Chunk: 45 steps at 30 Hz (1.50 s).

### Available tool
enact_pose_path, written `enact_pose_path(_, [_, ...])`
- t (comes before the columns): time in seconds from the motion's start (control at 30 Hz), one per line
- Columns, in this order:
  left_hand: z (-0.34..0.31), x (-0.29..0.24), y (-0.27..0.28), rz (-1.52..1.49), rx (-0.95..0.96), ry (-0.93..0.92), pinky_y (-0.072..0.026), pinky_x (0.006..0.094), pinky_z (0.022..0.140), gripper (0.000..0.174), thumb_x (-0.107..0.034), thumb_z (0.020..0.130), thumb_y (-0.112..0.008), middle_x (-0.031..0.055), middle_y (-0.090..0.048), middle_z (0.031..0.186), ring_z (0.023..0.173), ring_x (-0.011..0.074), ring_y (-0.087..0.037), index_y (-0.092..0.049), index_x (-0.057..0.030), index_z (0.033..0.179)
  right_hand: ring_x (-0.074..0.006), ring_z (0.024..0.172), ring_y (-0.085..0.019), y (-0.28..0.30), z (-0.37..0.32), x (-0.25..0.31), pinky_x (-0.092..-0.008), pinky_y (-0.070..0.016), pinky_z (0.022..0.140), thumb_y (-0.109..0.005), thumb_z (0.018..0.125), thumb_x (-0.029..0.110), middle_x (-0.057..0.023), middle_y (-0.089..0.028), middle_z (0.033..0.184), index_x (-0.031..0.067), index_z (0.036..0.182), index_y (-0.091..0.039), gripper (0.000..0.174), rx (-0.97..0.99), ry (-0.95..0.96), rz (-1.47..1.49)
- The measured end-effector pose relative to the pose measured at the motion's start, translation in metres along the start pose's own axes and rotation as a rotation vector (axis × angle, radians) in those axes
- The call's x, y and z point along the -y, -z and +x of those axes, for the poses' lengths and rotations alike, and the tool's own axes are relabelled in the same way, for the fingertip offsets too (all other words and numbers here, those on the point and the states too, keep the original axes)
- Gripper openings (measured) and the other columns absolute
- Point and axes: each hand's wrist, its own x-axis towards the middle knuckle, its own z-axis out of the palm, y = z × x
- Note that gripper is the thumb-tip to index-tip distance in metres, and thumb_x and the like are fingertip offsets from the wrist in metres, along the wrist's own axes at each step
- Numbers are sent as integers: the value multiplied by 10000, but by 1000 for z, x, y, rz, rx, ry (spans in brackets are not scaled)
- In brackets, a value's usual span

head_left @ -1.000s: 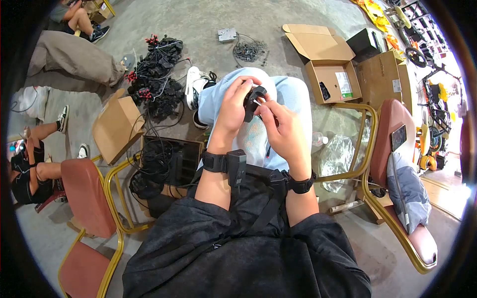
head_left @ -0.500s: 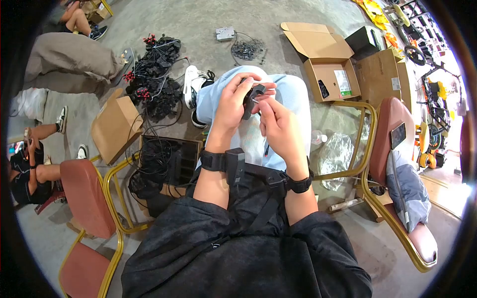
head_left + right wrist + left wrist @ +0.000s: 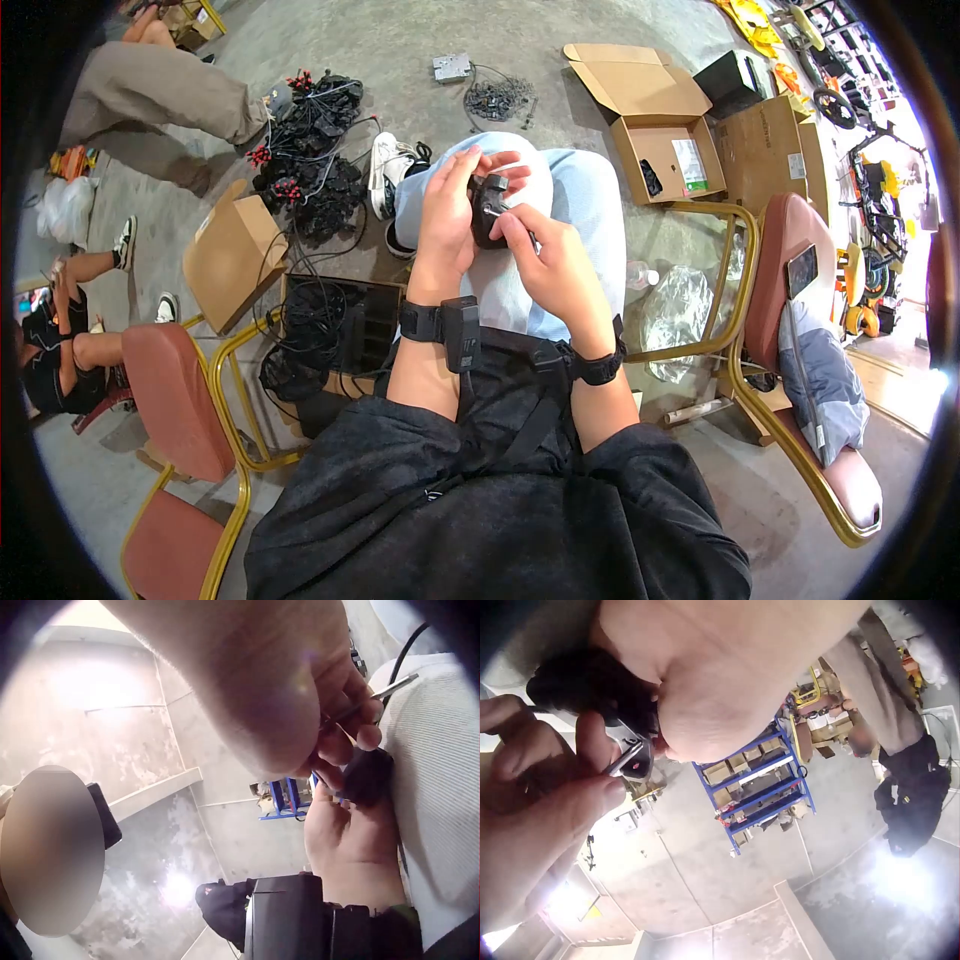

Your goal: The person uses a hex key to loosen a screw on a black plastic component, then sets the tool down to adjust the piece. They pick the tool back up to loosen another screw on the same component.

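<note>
Over the lap, my left hand (image 3: 445, 225) holds a small black plastic part (image 3: 487, 207) against its palm, some fingers spread out beyond it. My right hand (image 3: 562, 268) pinches a thin silver metal rod between thumb and fingers, its tip right at the black part. Seen closer in the left wrist view, the tip of the metal rod (image 3: 626, 759) meets the face of the black part (image 3: 592, 684), near a small red spot. The rod's other end (image 3: 397, 685) sticks out behind the right fingers in the right wrist view.
Bundled black cables (image 3: 310, 165) lie on the floor ahead. Beyond are a metal box (image 3: 452, 68) and a heap of small dark pieces (image 3: 498, 100). An open cardboard box (image 3: 655, 135) stands at the right; chairs (image 3: 180, 400) flank me, and other people are at the left.
My left hand has turned and shifted slightly left, tilting the black part to another angle. My right hand followed it with the rod. A person at the far left changed position.
</note>
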Motion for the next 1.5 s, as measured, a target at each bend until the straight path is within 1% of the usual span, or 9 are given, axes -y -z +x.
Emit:
enact_pose_path(0.2, [0,1,0,-52,-102,-77,-552,395,833,169,-71,941,-456,233,-642,1101,957,307,-671,-473,5,1092,-314,649,-628,7,1,7,-377,-486,648,-686,890,235,-208,-612,701,-33,852,-579,291,4,-313,-10])
enact_pose_path(0.63, [-3,-5,13,-352,-39,-31,-516,393,928,337,14,777,-402,231,-603,1163,1075,327,-609,-522,24,1092,-299,828,-629,-6,0,-12,-372,-498,721,-859,684,278,-151,-632,870,-11,927,-604,456,-137,-17,-192])
enact_pose_path(0.73, [-6,-7,7,-294,66,-31,-468,420,1004,495,-44,787,-411,225,-534,1334,1240,335,-526,-500,28,1269,-304,834,-636,-1,-1,-12,-365,-505,737,-853,693,259,-148,-641,892,-8,953,-635,432,-121,-5,-141])
enact_pose_path(0.83, [-6,-12,5,-288,207,-228,-301,412,1137,770,-250,833,-474,61,-220,1610,1491,255,-168,-233,-56,1539,-300,827,-636,5,0,-8,-361,-503,721,-846,709,242,-142,-640,895,-8,949,-645,401,-153,35,-174])
enact_pose_path(1.0, [-10,-18,10,-408,305,-177,-258,521,1143,949,-517,781,-558,35,-50,1644,1510,242,-11,-147,-188,1570,-157,632,-488,20,0,-5,-281,-398,570,-841,725,254,-48,-565,786,11,963,-657,386,-238,-49,-208])
enact_pose_path(1.2, [-16,-23,-2,-554,367,-132,-165,694,1126,1041,-598,709,-635,101,135,1623,1457,492,-3,-126,-294,1564,-88,648,-442,32,-4,-7,-232,-373,592,-821,745,177,-3,-564,773,0,957,-658,320,-470,-27,31])
enact_pose_path(1.3, [-14,-23,3,-597,418,-93,-362,663,1055,1038,-612,717,-630,118,172,1611,1411,560,-141,-97,-330,1561,-58,655,-428,36,-7,-12,-210,-362,601,-812,770,157,19,-579,797,-5,969,-655,301,-495,-41,92])
enact_pose_path(1.37, [-10,-20,13,-791,687,-17,-579,539,804,1051,-643,723,-618,174,140,1607,1148,532,-542,-49,-352,1558,-36,660,-420,37,-8,-12,-198,-350,601,-803,798,162,32,-594,820,-9,986,-653,295,-585,28,253])
enact_pose_path(1.5, [-14,-24,1,-640,608,-44,-584,379,491,1046,-675,740,-592,244,33,1597,710,390,-669,-6,-372,1552,-30,662,-418,40,-11,-11,-188,-344,609,-806,809,175,40,-587,813,-8,998,-653,304,-622,52,260])
